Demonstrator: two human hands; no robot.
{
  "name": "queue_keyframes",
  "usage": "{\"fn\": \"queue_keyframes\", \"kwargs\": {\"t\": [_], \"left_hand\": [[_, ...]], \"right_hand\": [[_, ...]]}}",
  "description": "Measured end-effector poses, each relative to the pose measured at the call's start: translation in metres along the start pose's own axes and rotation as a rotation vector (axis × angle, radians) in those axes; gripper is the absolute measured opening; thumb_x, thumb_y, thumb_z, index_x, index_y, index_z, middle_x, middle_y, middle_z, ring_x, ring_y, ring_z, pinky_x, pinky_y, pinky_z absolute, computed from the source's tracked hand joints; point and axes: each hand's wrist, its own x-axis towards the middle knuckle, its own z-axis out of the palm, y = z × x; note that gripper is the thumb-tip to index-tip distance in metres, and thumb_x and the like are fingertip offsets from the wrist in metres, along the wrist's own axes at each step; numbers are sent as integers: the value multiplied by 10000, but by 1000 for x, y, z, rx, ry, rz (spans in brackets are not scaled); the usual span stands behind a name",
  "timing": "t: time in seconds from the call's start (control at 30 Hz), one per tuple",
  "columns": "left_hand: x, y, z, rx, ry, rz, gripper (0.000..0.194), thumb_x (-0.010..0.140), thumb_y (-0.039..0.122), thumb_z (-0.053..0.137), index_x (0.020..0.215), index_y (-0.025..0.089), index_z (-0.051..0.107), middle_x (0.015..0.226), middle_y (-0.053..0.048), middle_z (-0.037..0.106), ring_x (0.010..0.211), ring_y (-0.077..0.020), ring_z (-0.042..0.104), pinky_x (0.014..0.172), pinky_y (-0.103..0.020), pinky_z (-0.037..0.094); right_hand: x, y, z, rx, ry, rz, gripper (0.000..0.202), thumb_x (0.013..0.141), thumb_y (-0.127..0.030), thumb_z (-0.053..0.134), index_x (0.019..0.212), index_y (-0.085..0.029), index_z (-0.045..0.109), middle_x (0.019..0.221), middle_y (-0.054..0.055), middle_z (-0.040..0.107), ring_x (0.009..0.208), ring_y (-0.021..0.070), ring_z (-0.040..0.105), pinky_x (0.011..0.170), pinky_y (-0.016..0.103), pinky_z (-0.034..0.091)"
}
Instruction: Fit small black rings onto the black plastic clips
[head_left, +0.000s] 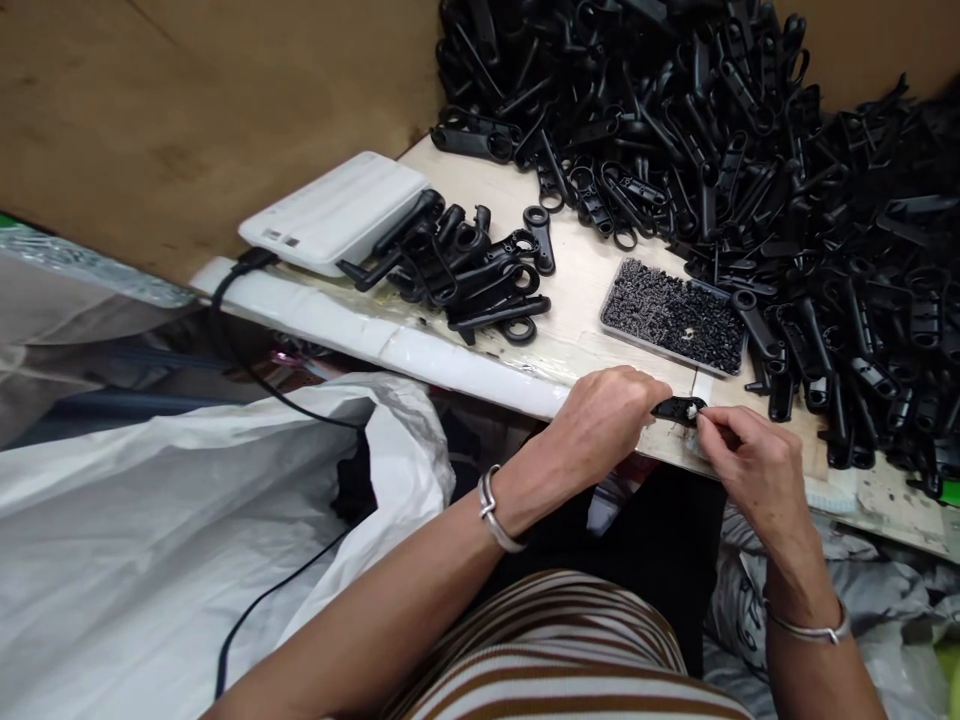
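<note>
My left hand [611, 420] is closed around one end of a small black plastic part [673, 408], held just over the front edge of the table. At the part's other end, the thumb and fingers of my right hand [750, 455] are pinched together on a tiny whitish piece [691, 411], too small to name. Just beyond both hands lies a clear shallow tray [637, 345] filled with many small black and dark grey pieces.
A large heap of black plastic parts [675, 110] covers the table's back and right. A smaller pile [472, 265] lies left, against a white box-shaped device [337, 210] with a black cable [225, 290]. A white sack [187, 520] stands open below the table's left edge.
</note>
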Motion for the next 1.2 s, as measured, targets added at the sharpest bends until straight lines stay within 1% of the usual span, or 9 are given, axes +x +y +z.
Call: {"fn": "queue_keyframes", "kwargs": {"t": [0.1,0.2,0.3,0.53,0.7,0.83,0.93,1.1,1.2], "left_hand": [[1,1,-3,-18,-21,-10,202,847,95,574,989,172,695,926,-77,711,906,-220,656,787,-309,506],[2,2,-7,-28,-31,-9,220,850,67,531,958,161,698,904,-77,709,900,-218,656,783,-302,504],[2,2,-9,-28,-46,-12,218,847,57,517,926,152,697,877,-75,703,878,-214,655,770,-298,504],[3,2,-7,-60,-29,-15,156,851,100,574,927,152,700,886,-72,713,878,-207,653,777,-284,487],[4,2,-7,-64,-52,-39,169,851,92,559,923,151,700,888,-75,706,893,-223,647,773,-295,476],[4,2,-9,-53,-50,-34,182,844,75,537,889,157,693,851,-62,698,879,-208,642,761,-275,468],[5,1,-9,-47,-55,-31,178,839,74,540,868,159,694,833,-58,694,860,-201,643,749,-268,467],[6,-1,-7,-65,-38,-9,181,836,75,549,892,157,700,865,-66,702,875,-207,646,765,-282,480],[5,-2,-5,-80,-27,-6,189,841,78,548,915,152,706,883,-73,706,883,-206,648,788,-292,487]], "right_hand": [[1,1,-2,42,-19,32,105,884,-140,582,806,-178,641,756,13,681,638,145,638,611,239,462],[3,2,-1,93,-64,-49,95,893,-134,574,840,-178,640,795,22,683,689,147,648,663,236,478],[7,6,-1,106,-128,-126,111,904,-124,544,878,-177,638,794,30,669,684,147,635,656,241,476],[16,13,-10,137,-321,-87,141,907,-170,519,855,-186,649,765,28,665,642,149,612,634,256,463],[23,13,-17,120,-392,-110,151,896,-154,508,815,-183,632,726,10,645,614,138,590,600,246,424],[27,14,-20,115,-455,-116,160,884,-139,511,794,-191,633,733,2,650,614,133,584,600,242,411],[26,16,-19,135,-421,-89,141,873,-154,538,794,-194,647,723,-5,656,597,129,585,596,235,420],[16,16,-14,137,-196,32,135,859,-194,569,754,-190,653,637,-16,624,534,124,562,542,223,430],[11,14,-11,108,-165,55,128,867,-197,560,781,-189,656,660,-7,635,542,127,567,559,228,449]]}}
